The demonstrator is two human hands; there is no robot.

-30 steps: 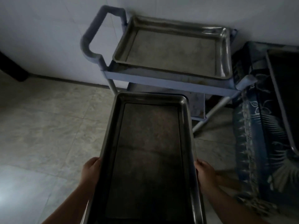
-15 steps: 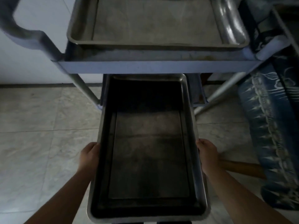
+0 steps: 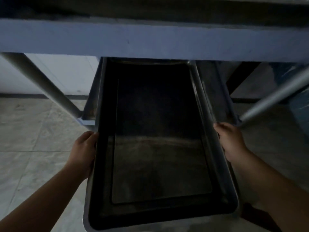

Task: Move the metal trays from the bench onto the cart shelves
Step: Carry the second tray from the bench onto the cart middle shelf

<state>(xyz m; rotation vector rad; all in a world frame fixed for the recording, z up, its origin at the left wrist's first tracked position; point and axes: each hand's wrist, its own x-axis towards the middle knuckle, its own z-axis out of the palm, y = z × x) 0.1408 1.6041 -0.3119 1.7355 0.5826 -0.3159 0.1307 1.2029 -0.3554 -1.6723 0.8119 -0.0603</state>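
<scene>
A long dark metal tray (image 3: 158, 164) fills the middle of the view, its far end pushed under the cart's top shelf (image 3: 150, 37) and lying over the lower shelf (image 3: 88, 113). My left hand (image 3: 83, 151) grips the tray's left rim and my right hand (image 3: 230, 141) grips its right rim, both about halfway along. The near end of the tray sticks out toward me past the lower shelf. The tray on the top shelf is hidden from this low angle.
Grey cart legs slant down at the left (image 3: 43, 84) and right (image 3: 270, 99). Pale floor tiles (image 3: 33, 139) lie to the left, a white wall (image 3: 66, 74) stands behind, and a blue patterned cloth (image 3: 297, 104) shows at the far right.
The view has dropped and moved in close under the top shelf. Both hands have slid the tray further forward onto the lower shelf, and the upper tray has gone out of sight.
</scene>
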